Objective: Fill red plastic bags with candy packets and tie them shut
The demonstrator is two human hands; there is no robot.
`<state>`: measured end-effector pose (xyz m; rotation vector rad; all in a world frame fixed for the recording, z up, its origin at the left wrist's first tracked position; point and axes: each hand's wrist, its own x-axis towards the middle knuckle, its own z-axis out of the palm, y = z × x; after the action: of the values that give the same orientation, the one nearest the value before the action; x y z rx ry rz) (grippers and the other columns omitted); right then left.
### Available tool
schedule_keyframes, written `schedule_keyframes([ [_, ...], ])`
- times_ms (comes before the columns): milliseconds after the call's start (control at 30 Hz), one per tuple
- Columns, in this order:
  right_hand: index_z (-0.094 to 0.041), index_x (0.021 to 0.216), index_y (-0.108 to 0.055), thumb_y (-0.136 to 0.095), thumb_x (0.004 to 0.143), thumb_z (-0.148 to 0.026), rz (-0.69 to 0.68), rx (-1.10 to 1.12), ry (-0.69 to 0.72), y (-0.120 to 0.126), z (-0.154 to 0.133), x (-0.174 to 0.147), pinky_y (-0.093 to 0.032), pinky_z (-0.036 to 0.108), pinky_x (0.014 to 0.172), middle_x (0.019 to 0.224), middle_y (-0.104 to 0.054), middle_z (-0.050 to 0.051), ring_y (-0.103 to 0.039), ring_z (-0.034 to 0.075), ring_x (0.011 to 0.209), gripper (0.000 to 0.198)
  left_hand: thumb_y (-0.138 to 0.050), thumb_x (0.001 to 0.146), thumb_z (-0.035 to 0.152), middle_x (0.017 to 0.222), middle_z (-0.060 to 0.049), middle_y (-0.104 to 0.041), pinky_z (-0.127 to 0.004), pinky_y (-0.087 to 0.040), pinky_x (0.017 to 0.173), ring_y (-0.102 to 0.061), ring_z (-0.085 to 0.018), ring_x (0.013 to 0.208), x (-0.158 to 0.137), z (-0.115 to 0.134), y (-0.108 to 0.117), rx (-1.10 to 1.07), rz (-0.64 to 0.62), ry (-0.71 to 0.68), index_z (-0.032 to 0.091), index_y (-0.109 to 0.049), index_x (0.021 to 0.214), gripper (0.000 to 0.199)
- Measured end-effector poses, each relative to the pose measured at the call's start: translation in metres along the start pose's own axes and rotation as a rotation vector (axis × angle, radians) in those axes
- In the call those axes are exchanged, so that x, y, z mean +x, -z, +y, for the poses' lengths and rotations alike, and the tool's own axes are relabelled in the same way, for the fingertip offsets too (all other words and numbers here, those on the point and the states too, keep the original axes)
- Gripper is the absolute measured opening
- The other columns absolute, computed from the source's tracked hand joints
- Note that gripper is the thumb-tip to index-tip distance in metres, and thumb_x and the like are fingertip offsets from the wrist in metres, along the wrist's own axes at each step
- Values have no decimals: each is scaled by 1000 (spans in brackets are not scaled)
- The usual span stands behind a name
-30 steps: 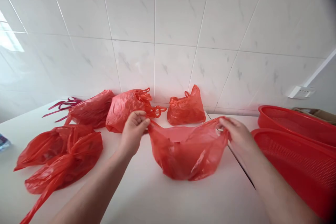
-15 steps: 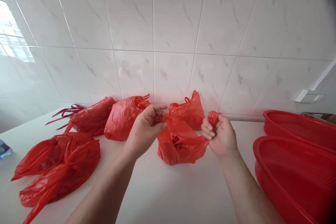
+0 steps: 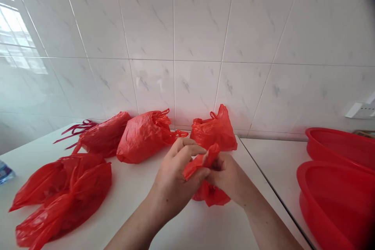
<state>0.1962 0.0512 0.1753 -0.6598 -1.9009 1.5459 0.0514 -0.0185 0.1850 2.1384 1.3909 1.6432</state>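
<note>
Because both hands meet over the white table, the red bag between them is partly covered. The left hand is half open: it pinches the gathered plastic at the top of this bag, with the thumb below and the bent fingers above. The right hand is more closed; its fingers are curled, and it grasps the same top from the right side. How each right fingertip lies I cannot tell, since the folds and the left hand hide some of them.

The bag is at the middle of the table, near the person, and its lower part shows under the hands. Whether it rests on the surface I cannot tell.

Just behind the hands, by the wall, sits a knotted bag. To its left lies a full bag, then a longer bag with dark ribbons beside it. On the right, well apart from the hands, stand two red baskets.
</note>
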Motion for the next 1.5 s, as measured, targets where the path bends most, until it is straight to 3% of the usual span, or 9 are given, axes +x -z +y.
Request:
schedule_keyframes([
  [133, -20, 70, -44, -60, 80, -25, 68, 45, -92, 9, 2, 3, -28, 21, 45, 55, -41, -7, -36, 6, 48, 19, -67, 73, 9, 88, 0, -54, -24, -43, 65, -51, -12, 76, -1, -9, -4, 174, -191, -67, 23, -62, 91, 23],
  [233, -20, 78, -50, -50, 85, -24, 10, 47, -85, 18, 6, 0, -36, 22, 52, 61, -48, -5, -44, 8, 53, 8, -54, 81, 6, 82, 1, -55, -24, -39, 63, -50, -11, 72, 2, -17, -6, 210, -226, -20, 21, -60, 83, 16],
  [400, -20, 91, -61, -37, 94, -38, -129, 21, 24, 35, 15, 2, -42, 28, 62, 72, -60, 1, -48, 11, 56, 30, -53, 78, 10, 72, 3, -53, -23, -36, 59, -47, -11, 65, 5, -26, -8, 146, -196, 269, 20, -49, 71, 12],
  [567, -20, 86, -70, -37, 93, -40, -154, -181, 91, 38, 13, 1, -43, 29, 68, 77, -60, 3, -54, 15, 72, 40, -46, 78, 14, 70, 4, -53, -24, -37, 57, -49, -14, 65, 4, -25, -10, 67, -215, 469, 23, -54, 96, 21],
  [700, -28, 95, -61, -52, 80, -19, 0, -373, -6, 33, 10, -1, -41, 25, 60, 84, -61, -2, -54, 13, 71, 20, -40, 83, 16, 76, 0, -57, -25, -36, 59, -50, -13, 65, 2, -24, -11, 177, -288, 413, 21, -58, 71, 22],
  [900, -29, 86, -59, -55, 80, -25, 348, -731, 93, 28, 24, 9, -34, 26, 52, 64, -56, -3, -48, 14, 58, 8, -43, 83, 18, 75, -1, -56, -26, -37, 57, -51, -13, 61, 3, -21, -14, 256, -291, 418, 20, -56, 65, 23],
  [1033, -26, 74, -62, -44, 81, -17, 289, -534, 105, 22, 23, 10, -38, 25, 53, 66, -61, -3, -54, 14, 60, 21, -45, 82, 17, 77, -1, -57, -25, -38, 58, -53, -14, 64, 4, -20, -15, 267, -256, 393, 20, -60, 69, 20],
  [1367, -30, 111, -56, -47, 70, -7, 343, -303, 75, 26, 20, 9, -47, 30, 84, 106, -61, -1, -57, 15, 98, 48, -48, 80, 14, 77, -1, -59, -24, -39, 60, -55, -13, 64, 3, -18, -15, 249, -251, 363, 19, -61, 69, 18],
  [1500, -28, 112, -55, -50, 75, -13, 183, -189, 56, 28, 12, 3, -47, 31, 84, 110, -61, 1, -57, 16, 100, 40, -47, 79, 11, 78, 0, -59, -23, -39, 60, -55, -12, 64, 3, -19, -16, 249, -251, 336, 19, -61, 70, 18],
])
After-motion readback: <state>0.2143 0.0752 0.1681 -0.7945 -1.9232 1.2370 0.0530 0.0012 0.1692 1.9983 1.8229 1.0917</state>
